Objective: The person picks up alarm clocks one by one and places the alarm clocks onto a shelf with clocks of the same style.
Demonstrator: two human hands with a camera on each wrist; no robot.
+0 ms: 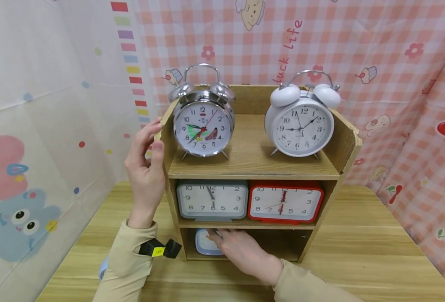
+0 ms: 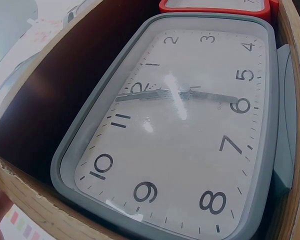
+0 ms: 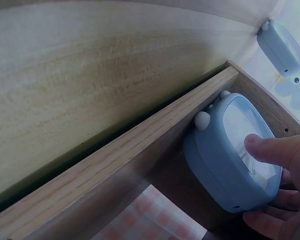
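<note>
In the head view my left hand (image 1: 147, 167) rests against the left side panel of a wooden shelf (image 1: 245, 171), fingers and thumb touching its outer side and edge. My right hand (image 1: 243, 253) reaches into the bottom compartment. There it holds a small light-blue clock (image 3: 215, 155) at the left end, the thumb on its face and the other fingers round its edge, as the right wrist view shows. A grey clock (image 2: 275, 125) and a red-framed clock (image 1: 286, 221) stand side by side in the middle compartment. The light-blue clock's face is partly hidden by my hand.
On the top shelf stand a silver twin-bell clock (image 1: 203, 142) and a white twin-bell clock (image 1: 302, 142). Another light-blue clock (image 3: 281, 47) stands on the wooden table (image 1: 377, 251), mostly behind my left sleeve in the head view. Patterned cloth (image 1: 358, 33) hangs around.
</note>
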